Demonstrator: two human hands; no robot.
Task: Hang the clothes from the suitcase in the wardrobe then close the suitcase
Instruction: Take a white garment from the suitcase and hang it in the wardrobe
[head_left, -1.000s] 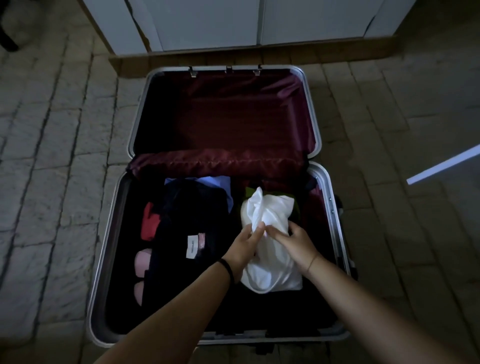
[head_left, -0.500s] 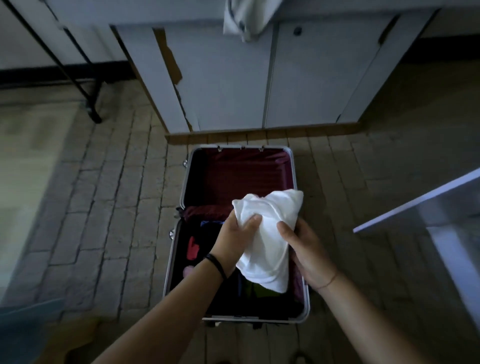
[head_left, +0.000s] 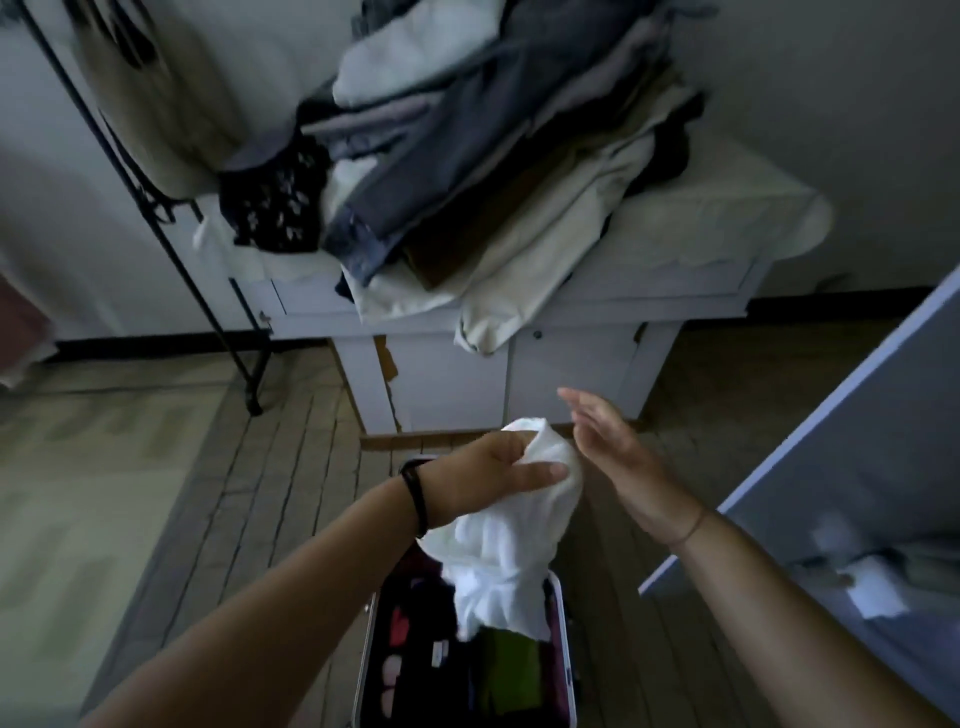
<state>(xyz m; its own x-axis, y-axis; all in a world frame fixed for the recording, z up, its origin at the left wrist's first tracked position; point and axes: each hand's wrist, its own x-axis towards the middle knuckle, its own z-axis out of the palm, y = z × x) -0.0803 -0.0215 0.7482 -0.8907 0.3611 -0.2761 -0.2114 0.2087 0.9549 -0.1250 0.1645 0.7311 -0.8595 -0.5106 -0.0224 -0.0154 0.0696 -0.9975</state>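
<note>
My left hand (head_left: 488, 475) grips the top of a white garment (head_left: 506, 540), which hangs down over the open suitcase (head_left: 566, 665) on the floor. Dark, green and pink clothes lie packed inside the suitcase. My right hand (head_left: 610, 449) is beside the garment with straight fingers and holds nothing. The wardrobe (head_left: 852, 467) stands at the right with its pale door open, and folded items sit on a shelf inside.
A white cabinet (head_left: 561, 374) behind the suitcase carries a heap of clothes (head_left: 483, 156). A black clothes rack (head_left: 171, 244) with a hanging bag leans at the left. The floor is brick-patterned tile, with a pale mat at the left.
The white garment has been lifted out of the suitcase and raised. My right hand has let go of it and opened. The view has tilted up, showing the cabinet top and wardrobe.
</note>
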